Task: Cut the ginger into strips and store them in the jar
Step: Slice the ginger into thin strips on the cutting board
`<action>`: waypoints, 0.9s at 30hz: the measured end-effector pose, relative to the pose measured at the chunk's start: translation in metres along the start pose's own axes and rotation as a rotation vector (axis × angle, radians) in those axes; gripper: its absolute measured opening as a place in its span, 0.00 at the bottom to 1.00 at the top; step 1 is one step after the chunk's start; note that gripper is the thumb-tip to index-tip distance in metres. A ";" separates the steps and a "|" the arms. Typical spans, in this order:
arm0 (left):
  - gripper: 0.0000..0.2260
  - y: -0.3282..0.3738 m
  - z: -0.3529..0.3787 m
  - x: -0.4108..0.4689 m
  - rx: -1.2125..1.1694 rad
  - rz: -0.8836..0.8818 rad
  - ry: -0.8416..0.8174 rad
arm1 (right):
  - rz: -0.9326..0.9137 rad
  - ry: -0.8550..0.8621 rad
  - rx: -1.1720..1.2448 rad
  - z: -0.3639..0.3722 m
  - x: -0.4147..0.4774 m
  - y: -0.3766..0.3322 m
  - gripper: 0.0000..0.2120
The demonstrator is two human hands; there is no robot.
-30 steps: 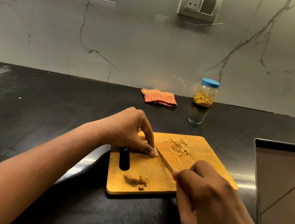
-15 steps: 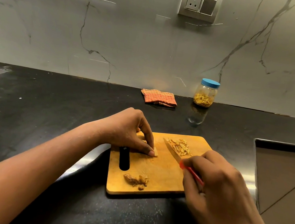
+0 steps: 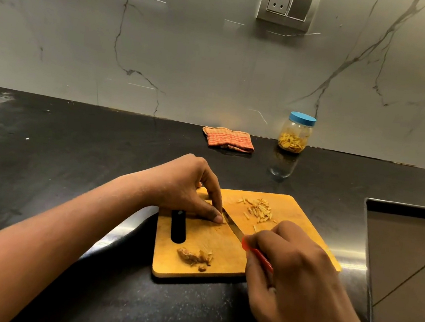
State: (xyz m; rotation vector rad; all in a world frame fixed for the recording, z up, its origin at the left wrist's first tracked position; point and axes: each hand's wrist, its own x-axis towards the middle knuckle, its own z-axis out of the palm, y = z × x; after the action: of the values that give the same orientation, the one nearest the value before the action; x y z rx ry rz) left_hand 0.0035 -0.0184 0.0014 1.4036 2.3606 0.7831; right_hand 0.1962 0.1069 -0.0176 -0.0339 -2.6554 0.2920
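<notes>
My left hand (image 3: 189,190) pinches the ginger piece (image 3: 224,219) against the cutting board (image 3: 212,243), fingers curled close together. My right hand (image 3: 296,273) grips the knife (image 3: 233,225), blade beside that piece.

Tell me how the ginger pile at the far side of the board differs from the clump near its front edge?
The far pile is pale yellow, made of thin cut strips, loosely scattered; the front clump is browner, lumpy and ragged, bunched tightly. The far pile spreads wider; the front clump is smaller. Both lie on the wooden cutting board, untouched.
</notes>
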 end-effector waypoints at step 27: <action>0.06 -0.002 0.002 0.001 0.009 0.013 0.002 | -0.006 0.063 -0.042 0.007 -0.005 0.009 0.14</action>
State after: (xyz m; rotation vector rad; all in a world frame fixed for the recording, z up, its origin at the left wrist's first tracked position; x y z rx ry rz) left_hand 0.0023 -0.0175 -0.0011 1.4237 2.3621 0.7783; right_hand 0.1972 0.1143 -0.0275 -0.0479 -2.5981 0.2289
